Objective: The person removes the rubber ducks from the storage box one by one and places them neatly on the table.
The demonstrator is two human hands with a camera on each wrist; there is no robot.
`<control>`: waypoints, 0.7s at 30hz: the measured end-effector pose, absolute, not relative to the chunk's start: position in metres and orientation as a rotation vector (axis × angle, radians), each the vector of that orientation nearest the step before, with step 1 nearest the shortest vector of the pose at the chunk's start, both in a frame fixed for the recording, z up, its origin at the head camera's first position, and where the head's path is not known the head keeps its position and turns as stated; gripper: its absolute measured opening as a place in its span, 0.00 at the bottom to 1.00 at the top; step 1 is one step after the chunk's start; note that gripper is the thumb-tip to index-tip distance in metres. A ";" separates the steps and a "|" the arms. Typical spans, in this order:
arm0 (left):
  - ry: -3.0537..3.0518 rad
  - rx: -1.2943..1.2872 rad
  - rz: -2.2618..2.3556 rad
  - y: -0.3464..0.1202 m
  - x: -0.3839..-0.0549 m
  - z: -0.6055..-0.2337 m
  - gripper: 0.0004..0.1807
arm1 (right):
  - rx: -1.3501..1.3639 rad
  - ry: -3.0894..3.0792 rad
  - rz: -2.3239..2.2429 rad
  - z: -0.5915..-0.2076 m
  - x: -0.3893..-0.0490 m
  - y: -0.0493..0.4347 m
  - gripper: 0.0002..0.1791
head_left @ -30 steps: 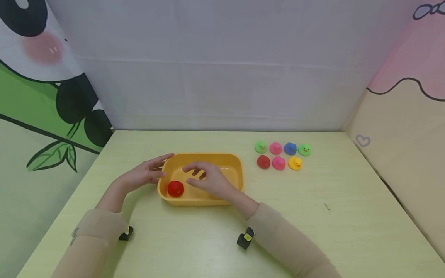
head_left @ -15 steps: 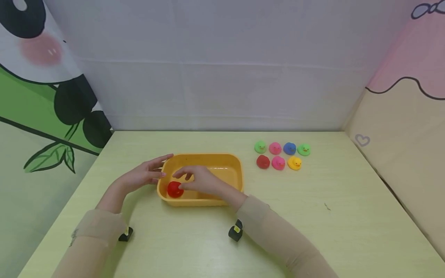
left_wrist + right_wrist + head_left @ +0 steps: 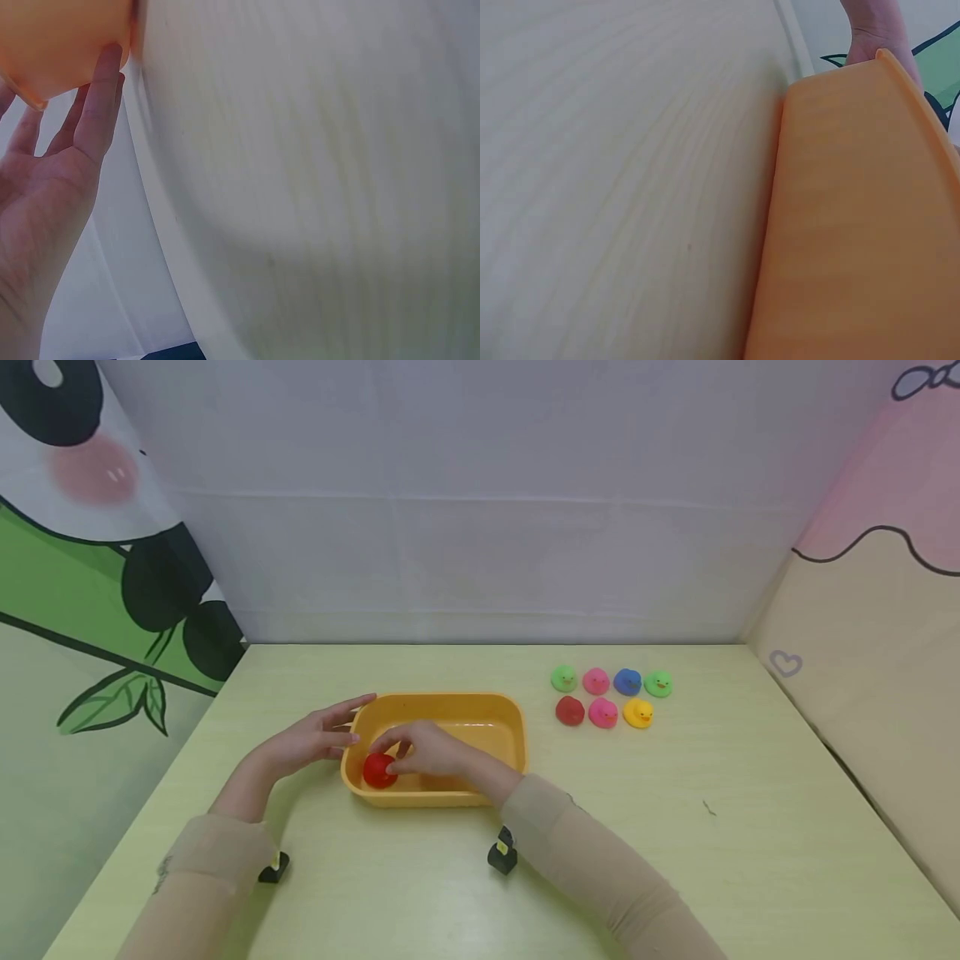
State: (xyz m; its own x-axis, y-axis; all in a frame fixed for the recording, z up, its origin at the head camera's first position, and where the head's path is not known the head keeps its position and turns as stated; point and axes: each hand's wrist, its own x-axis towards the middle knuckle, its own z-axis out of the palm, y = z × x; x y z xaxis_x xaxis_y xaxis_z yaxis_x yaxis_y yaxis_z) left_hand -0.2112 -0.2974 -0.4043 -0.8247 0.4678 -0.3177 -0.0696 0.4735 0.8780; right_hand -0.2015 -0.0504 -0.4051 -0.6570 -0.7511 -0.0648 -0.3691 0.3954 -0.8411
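On the table stands a yellow-orange plastic tray (image 3: 487, 700). Inside its near left corner sits a round, glossy red rubber duck (image 3: 377, 772), its face not visible. My right hand (image 3: 433, 752) reaches over the tray's near rim and pinches the duck between thumb and curled fingers. At the tray's left end, my left hand (image 3: 303, 743) touches the outer wall with fairly straight fingers. The left wrist view shows those fingers (image 3: 97, 112) against the tray's side. In the right wrist view the tray's wall (image 3: 855, 225) hides the right hand and the duck.
Right of the tray, several rubber ducks stand in two rows: among them green (image 3: 564, 678), blue (image 3: 627, 682), pink (image 3: 603, 712), red (image 3: 570, 711) and yellow (image 3: 638, 713). A pale cloth wall (image 3: 480, 568) rises behind the table. Printed cloth hangs at both sides.
My right hand has moved left and slightly down inside the tray, from above its middle to the red duck, and its thumb and fingers have closed in. The left hand stays put.
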 end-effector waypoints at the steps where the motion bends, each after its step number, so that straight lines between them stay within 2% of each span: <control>1: 2.200 0.334 1.339 -0.297 -0.211 -0.404 0.35 | -0.966 2.216 -1.173 -0.406 -0.201 -0.051 0.18; 21: 2.214 0.334 1.313 -0.297 -0.208 -0.400 0.35 | -1.025 2.324 -1.092 -0.406 -0.199 -0.057 0.13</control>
